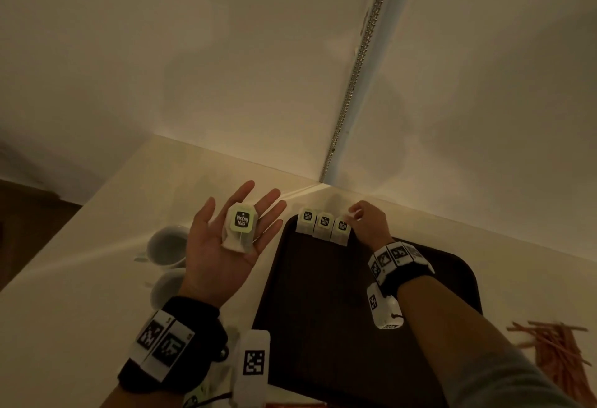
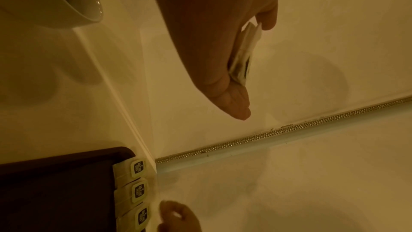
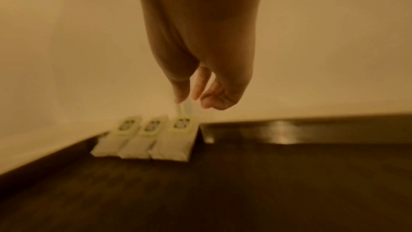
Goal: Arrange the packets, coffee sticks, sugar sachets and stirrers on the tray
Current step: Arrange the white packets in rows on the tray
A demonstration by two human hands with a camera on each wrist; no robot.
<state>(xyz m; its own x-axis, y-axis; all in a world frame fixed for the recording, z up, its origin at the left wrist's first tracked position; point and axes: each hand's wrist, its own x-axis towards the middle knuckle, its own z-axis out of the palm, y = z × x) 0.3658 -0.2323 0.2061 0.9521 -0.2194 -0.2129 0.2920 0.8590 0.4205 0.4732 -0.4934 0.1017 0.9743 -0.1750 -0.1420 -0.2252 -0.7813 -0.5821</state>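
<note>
My left hand [image 1: 206, 259] lies palm up with straight fingers, left of the dark brown tray [image 1: 323, 304]. A small stack of white tea packets [image 1: 240, 225] with green-edged dark labels rests on its palm, and the left wrist view shows the stack [image 2: 243, 54] edge-on. Three matching tea packets [image 1: 324, 225] lean in a row against the tray's far rim [image 3: 278, 130]. My right hand [image 1: 371, 223] hovers just right of that row and pinches a pale packet [image 3: 185, 108] between thumb and finger, above the rightmost one.
Two white cups [image 1: 168, 246] lie on the pale counter left of the tray. A heap of orange sticks [image 1: 555, 352] sits at the right. More packets [image 1: 197, 398] show near the bottom edge. A wall with a beaded metal strip [image 1: 355, 84] stands right behind the tray.
</note>
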